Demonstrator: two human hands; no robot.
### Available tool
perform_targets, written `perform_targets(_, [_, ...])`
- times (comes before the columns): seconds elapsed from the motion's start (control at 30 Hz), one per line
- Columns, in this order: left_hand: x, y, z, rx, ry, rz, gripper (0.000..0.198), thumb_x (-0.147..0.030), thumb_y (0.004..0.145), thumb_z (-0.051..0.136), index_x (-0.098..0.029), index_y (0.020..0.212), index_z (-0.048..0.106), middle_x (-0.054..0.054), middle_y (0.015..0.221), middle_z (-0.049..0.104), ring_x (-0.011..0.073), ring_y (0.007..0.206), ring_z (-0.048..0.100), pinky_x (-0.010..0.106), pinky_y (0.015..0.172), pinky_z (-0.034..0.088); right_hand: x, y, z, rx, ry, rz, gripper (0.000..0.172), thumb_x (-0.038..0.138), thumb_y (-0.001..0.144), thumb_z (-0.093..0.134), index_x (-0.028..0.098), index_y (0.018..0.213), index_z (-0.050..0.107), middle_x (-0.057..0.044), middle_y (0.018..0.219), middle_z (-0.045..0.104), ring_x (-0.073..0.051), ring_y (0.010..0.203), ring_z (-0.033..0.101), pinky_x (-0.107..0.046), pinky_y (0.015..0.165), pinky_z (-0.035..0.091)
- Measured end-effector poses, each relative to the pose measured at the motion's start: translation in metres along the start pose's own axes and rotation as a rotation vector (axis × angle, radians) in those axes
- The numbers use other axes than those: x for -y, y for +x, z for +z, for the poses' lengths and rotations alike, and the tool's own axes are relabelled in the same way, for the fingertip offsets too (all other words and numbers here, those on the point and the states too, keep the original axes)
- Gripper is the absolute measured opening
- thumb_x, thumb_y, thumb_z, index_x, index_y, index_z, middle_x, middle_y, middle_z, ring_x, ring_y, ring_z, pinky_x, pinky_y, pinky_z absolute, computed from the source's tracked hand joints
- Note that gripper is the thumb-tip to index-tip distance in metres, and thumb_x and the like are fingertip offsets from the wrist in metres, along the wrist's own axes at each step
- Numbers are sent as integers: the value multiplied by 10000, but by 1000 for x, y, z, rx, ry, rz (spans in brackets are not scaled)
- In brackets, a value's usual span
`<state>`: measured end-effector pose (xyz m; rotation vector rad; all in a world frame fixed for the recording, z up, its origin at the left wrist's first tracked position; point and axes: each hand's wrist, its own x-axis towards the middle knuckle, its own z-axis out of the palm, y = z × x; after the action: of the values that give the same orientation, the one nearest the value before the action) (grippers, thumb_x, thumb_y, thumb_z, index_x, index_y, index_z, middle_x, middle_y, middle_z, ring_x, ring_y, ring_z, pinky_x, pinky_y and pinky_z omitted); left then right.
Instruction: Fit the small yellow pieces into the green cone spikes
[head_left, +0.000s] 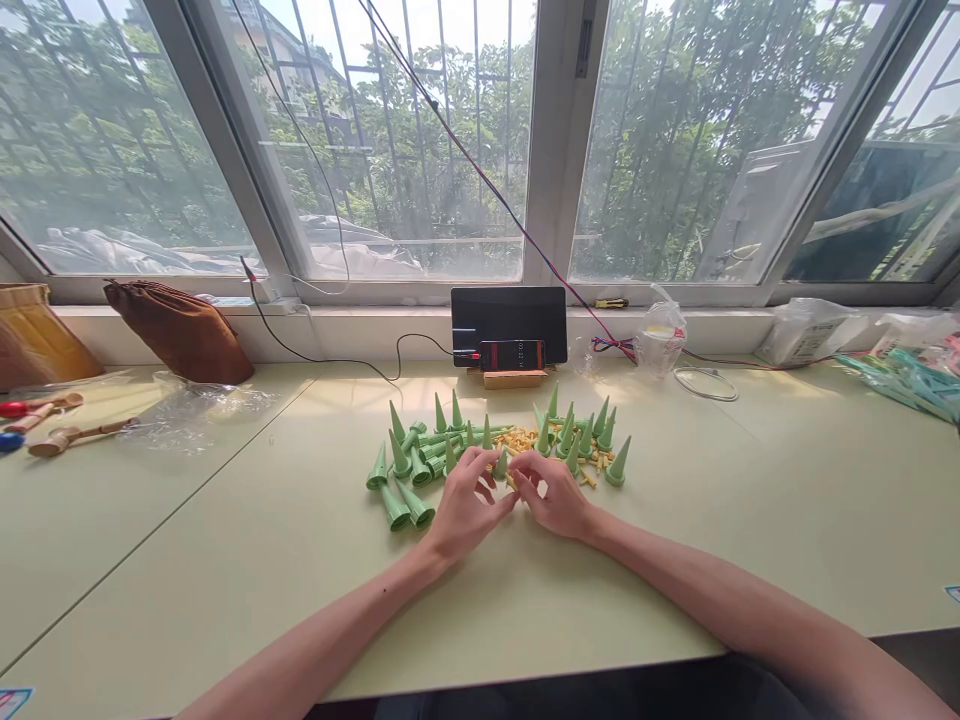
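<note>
My left hand [469,505] is curled, with its fingers around the side of a small green plastic cone [502,462] that points up. Opposite it, my right hand [553,492] pinches a small yellow plastic peg [512,482] between thumb and fingertips, close to the cone's base. The fingertips of both hands nearly meet, so part of the cone and the peg is hidden. Behind the hands lies a loose heap of yellow pegs [521,438]. Several green cones [619,462] stand to the right of it, and ribbed hollow green cones [396,508] lie at the left.
A tablet [510,305] leans by the window, with a phone [517,354] on a small stand before it. At the left are a brown pouch [180,330], clear plastic wrap [172,415] and a wooden kendama [75,437]. A plastic cup [664,338] and bagged items [810,330] stand right.
</note>
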<state>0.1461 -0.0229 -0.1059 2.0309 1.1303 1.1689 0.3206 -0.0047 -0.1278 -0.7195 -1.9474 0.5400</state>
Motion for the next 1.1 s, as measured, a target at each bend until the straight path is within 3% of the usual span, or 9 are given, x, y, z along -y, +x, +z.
perform_targets(0.77, [1,0,3,-54,-69,108,314,-186,783,675,-232,1078,577,23,1066,508,137,880,613,312,771,618,-1,-1,3,-23,148,106,85,269,952,476,202,965,527,-15,784,609,-104,540,562,-233,519,466])
perform_targets(1.1, [0,1,0,-9,-141,-32,363,-308,792,692,-218,1111,545,57,1154,522,211,1011,632,351,799,613,0,2,4,-109,54,190,89,261,934,472,192,943,529,1,726,599,-114,557,546,-232,535,453])
